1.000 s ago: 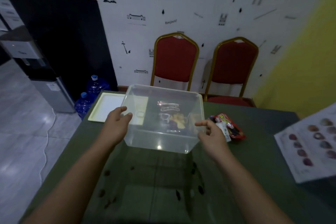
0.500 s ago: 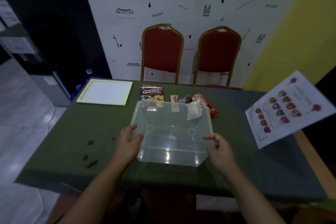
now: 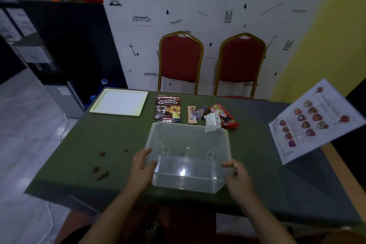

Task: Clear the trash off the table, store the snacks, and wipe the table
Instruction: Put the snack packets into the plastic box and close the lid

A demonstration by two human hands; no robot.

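Clear plastic bin (image 3: 189, 156) sits on the green-clothed bench (image 3: 111, 140) near its front edge, open mouth up and tipped slightly toward the person, long axis running left-right across the bench. Left hand (image 3: 141, 166) clamped on the bin's left wall, thumb over the rim; right hand (image 3: 236, 174) pressed to the right wall, fingers curled on it. Just behind the bin: Koko Krunch pouch (image 3: 168, 111), a thin wafer packet (image 3: 191, 115), small wrappers (image 3: 212, 119) and a red snack bag (image 3: 224, 117), the wrappers nearly touching the bin's far rim. Left of the bin, brown crumbs (image 3: 101, 171) scattered. White tray (image 3: 119, 102) behind-left of the bin. Compared with half a second ago: bin and hands in much the same spot, grip unchanged.
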